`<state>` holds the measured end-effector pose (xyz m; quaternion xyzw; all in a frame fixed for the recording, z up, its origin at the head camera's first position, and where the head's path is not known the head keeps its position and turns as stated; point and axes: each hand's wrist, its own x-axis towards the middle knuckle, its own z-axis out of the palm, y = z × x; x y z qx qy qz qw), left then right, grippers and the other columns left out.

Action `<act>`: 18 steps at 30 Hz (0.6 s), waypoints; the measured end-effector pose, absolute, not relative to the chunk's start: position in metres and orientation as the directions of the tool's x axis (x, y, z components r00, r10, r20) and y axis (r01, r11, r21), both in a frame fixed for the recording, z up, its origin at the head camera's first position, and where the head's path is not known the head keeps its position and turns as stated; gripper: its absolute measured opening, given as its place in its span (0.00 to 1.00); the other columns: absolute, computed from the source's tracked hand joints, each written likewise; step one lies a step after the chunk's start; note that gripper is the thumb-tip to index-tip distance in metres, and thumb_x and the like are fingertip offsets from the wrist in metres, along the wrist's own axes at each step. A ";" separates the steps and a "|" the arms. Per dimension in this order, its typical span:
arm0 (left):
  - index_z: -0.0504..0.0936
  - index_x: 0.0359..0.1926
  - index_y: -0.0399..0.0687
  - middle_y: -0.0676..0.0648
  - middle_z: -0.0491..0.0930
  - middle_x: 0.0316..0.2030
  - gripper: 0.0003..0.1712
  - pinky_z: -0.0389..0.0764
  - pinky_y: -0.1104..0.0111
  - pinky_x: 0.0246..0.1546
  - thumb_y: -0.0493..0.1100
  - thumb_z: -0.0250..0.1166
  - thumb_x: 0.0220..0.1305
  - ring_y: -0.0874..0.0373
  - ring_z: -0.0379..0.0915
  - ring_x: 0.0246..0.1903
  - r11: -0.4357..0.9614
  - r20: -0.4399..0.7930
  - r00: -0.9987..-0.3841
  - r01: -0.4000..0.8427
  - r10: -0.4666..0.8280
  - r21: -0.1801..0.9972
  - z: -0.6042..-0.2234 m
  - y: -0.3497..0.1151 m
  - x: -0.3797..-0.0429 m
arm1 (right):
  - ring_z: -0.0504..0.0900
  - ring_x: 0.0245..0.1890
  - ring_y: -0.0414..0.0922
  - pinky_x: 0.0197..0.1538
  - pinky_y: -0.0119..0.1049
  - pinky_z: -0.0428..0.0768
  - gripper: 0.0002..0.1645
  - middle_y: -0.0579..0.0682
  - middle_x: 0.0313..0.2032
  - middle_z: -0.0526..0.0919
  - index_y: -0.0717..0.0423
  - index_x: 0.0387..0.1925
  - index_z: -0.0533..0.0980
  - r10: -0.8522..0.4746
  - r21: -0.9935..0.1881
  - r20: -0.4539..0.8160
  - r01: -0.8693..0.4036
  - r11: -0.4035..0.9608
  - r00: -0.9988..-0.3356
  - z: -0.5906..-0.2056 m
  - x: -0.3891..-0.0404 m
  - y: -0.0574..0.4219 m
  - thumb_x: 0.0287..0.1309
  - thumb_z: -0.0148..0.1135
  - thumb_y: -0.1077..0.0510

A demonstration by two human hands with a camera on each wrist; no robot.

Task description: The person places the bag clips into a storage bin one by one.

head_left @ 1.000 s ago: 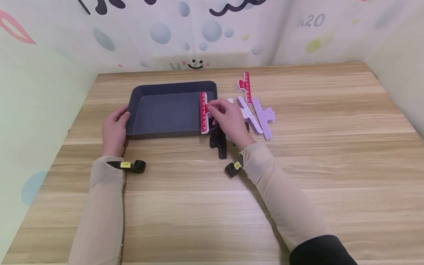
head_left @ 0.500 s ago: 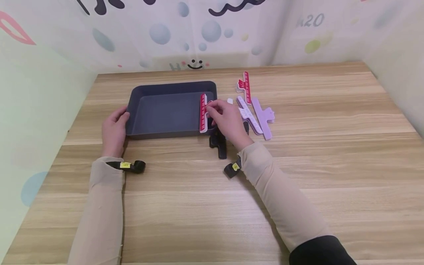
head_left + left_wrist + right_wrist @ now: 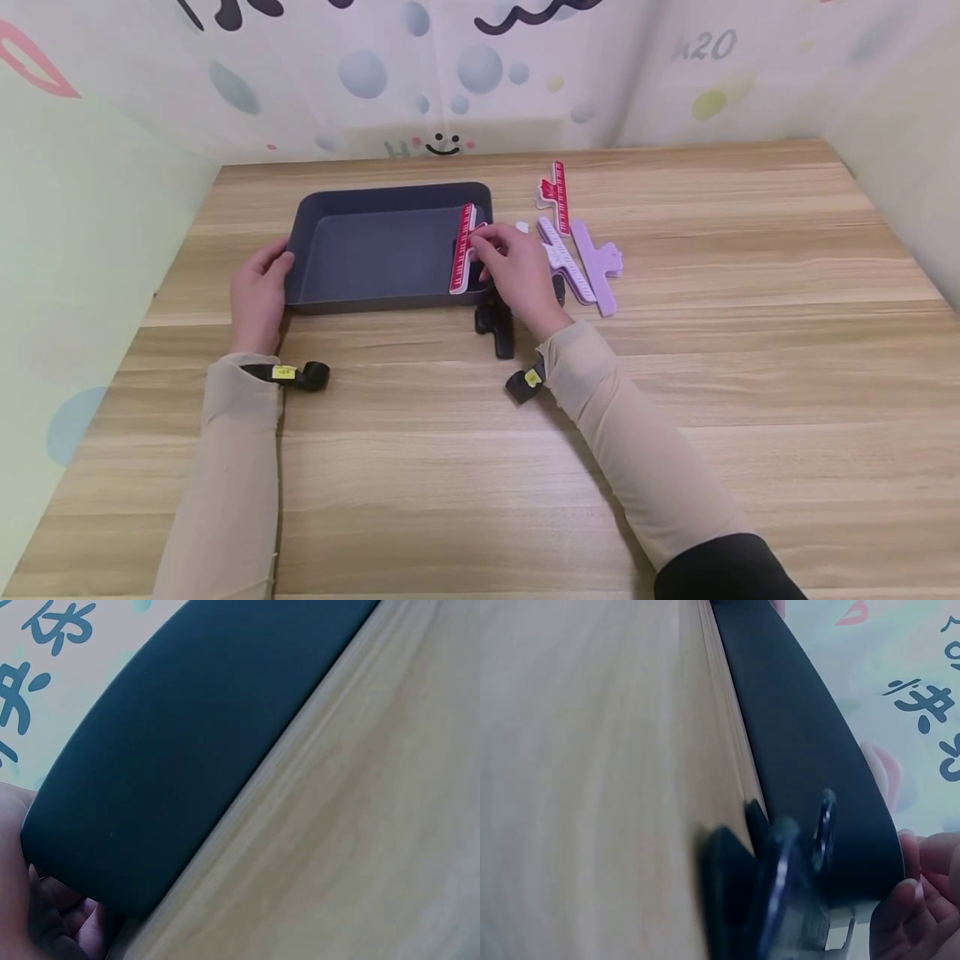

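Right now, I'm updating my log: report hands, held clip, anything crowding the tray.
Left hand gripping tray by left side. Right hand pinching red clip, seen over tray's right end. Black clip close by tray's near right corner.

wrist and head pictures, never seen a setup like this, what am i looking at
No machine here, just a person working bare-handed. One camera, worn on the head, looks down; one on each wrist sees close up. On the wood-grain table sits a dark grey rectangular tray, its left end held by the left hand. The right hand pinches a long red-and-white clip at the tray's right end. To the right lie another red-and-white clip and lavender clips, with black clip-shaped pieces by the right hand.
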<state>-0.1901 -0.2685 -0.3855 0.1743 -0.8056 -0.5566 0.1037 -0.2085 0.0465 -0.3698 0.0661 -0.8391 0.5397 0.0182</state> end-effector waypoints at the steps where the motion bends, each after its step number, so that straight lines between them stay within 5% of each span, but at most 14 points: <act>1: 0.72 0.57 0.57 0.54 0.68 0.58 0.22 0.57 0.69 0.59 0.53 0.52 0.64 0.64 0.59 0.56 0.322 -0.026 -0.917 -0.166 -0.397 0.932 -0.386 -0.269 -0.190 | 0.76 0.22 0.41 0.28 0.33 0.76 0.13 0.42 0.29 0.78 0.47 0.42 0.77 -0.085 -0.904 0.103 -0.129 0.408 -0.991 -0.370 -0.208 0.046 0.57 0.56 0.48; 8: 0.72 0.57 0.56 0.54 0.68 0.57 0.21 0.58 0.70 0.59 0.52 0.52 0.63 0.64 0.59 0.56 0.312 -0.028 -0.916 -0.165 -0.401 0.936 -0.385 -0.268 -0.191 | 0.77 0.21 0.40 0.27 0.33 0.76 0.14 0.43 0.30 0.79 0.46 0.45 0.76 -0.055 -0.908 0.096 -0.110 0.405 -0.994 -0.371 -0.208 0.046 0.58 0.55 0.49; 18: 0.72 0.57 0.54 0.53 0.69 0.57 0.21 0.59 0.70 0.58 0.51 0.53 0.64 0.64 0.60 0.55 0.311 -0.019 -0.914 -0.157 -0.404 0.937 -0.386 -0.268 -0.192 | 0.74 0.20 0.38 0.26 0.30 0.74 0.11 0.40 0.29 0.79 0.48 0.40 0.78 -0.149 -0.815 0.200 -0.249 0.523 -0.968 -0.370 -0.207 0.043 0.56 0.58 0.51</act>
